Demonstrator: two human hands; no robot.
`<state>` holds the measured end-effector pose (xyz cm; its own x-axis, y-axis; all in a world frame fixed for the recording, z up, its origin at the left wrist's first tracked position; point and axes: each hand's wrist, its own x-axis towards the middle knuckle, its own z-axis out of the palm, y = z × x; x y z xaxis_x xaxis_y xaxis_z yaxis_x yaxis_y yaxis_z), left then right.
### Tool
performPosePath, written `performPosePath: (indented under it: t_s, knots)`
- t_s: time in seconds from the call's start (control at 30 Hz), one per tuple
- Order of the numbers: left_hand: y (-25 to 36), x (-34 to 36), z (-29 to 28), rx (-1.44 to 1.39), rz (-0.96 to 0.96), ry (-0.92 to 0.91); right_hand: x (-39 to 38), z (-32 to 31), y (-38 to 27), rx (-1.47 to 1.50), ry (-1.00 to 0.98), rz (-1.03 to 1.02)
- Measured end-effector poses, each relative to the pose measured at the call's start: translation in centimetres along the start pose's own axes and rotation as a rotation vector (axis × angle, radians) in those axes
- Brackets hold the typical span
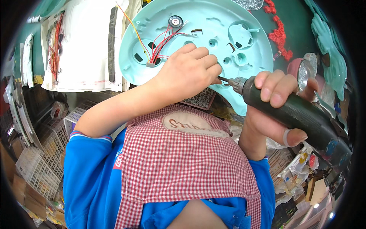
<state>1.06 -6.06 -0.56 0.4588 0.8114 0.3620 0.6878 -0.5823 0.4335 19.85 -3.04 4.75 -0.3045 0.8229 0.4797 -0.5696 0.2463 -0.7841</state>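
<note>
Checked apron nearest. Electric screwdriver gripped in right hand, bit at left hand, which is curled shut, pinching at the tip. Mint plastic shell on surface: judged light, stiff, wires fragile; best held by rim.

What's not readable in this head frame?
- Screwdriver bit tip: head view, hidden behind left hand.
- Whatever the left fingers pinch: hidden inside the fist.
- Near edge of the mint plastic shell: covered by both hands.
- Screwdriver rear: lost at dark fisheye rim, past right hand.
</note>
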Motion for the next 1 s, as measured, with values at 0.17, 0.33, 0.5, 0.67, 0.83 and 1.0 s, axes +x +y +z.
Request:
performPosePath:
  t_s: [0.17, 0.33, 0.5, 0.67, 0.83, 1.0]
  knots:
    - [-0.1, 0.1, 0.1, -0.01, 0.018, 0.068, -0.4, 0.3, 0.1, -0.009, 0.031, -0.024]
    - [-0.4, 0.2, 0.4, -0.07, -0.003, 0.136, -0.5, 0.5, 0.3, 0.067, 0.168, -0.063]
    - [-0.3, 0.4, -1.0, -0.076, -0.092, 0.039, -0.5, 0.3, 0.3, 0.02, 0.148, -0.032]
    - [-6.2, 0.2, -4.0, 0.36, -0.179, 0.09, -0.8, -1.5, -0.9, -0.086, 0.212, -0.044]
    - [-7.1, 1.0, -3.6, 0.147, -0.25, 0.04, -1.2, -3.8, -2.3, -0.138, 0.188, -0.098]
    - [-1.0, 5.5, -1.2, -0.852, -0.635, -0.338, -1.4, -5.9, -3.1, -0.146, 0.128, -0.191]
